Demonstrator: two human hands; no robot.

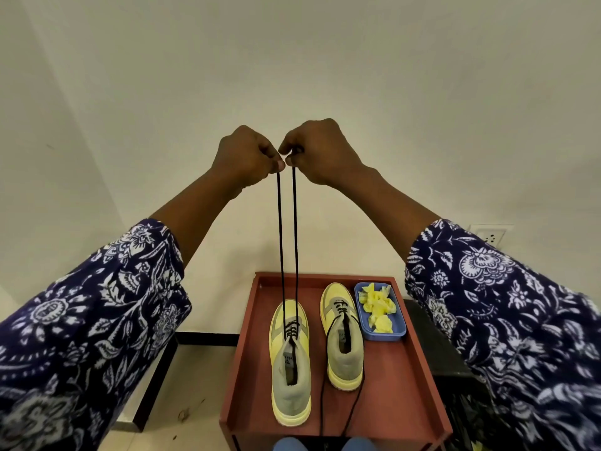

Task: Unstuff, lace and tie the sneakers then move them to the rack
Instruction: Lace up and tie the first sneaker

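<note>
Nearest the camera, at the bottom edge, two blue rounded shapes (325,445) peek in, too cropped to identify. Just beyond them sits a reddish-brown tray-like surface (403,379) with raised edges, carrying two yellow-and-grey sneakers side by side, toes pointing away. On the left sneaker (290,362) a black lace (287,242) is threaded through the lower eyelets, and its two ends rise straight up, taut and nearly parallel. Beside it, the right sneaker (343,340) is laced too, its loose black lace ends (338,405) trailing over the tray toward the near edge. Just right of that shoe, a blue tray (398,323) holds crumpled yellow paper (379,309). Both arms, in dark blue floral sleeves (97,320), reach up and forward. High above the shoes, the left hand (247,157) and right hand (320,151) meet knuckle to knuckle, each grip clenched in a pinch on one end of the raised lace. Farther back stands a plain cream wall with a white socket plate (491,236) low on the right.
</note>
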